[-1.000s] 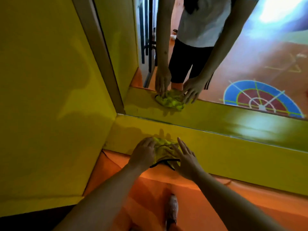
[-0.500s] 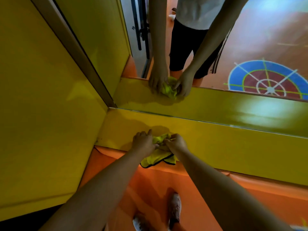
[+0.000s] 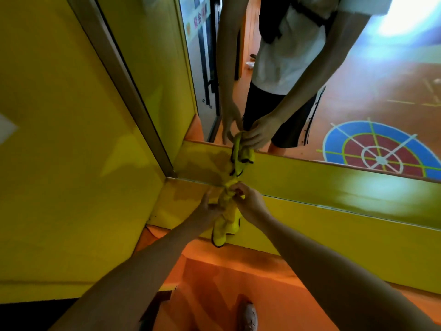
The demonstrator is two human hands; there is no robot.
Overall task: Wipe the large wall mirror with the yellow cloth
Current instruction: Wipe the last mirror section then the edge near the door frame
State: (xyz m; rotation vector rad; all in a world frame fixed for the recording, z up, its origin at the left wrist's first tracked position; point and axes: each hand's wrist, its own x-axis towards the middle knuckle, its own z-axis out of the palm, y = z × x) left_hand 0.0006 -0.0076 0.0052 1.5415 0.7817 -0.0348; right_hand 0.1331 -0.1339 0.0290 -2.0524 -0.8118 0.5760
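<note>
Loosely bunched, the yellow cloth point(image 3: 226, 217) hangs just below the mirror's point(image 3: 358, 80) lower left corner, in front of a yellow ledge point(image 3: 334, 235). The right hand point(image 3: 248, 201) pinches its top with curled fingers, and the left hand point(image 3: 207, 211) grips it lower down. Beneath lie an orange floor point(image 3: 214, 283) and one shoe point(image 3: 247, 316).

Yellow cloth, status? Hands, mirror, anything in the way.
Left hand and right hand both grip the yellow cloth, bunched, tail hanging. Held at lower-left corner of the mirror; glass contact unclear. Nothing seen blocking.
</note>
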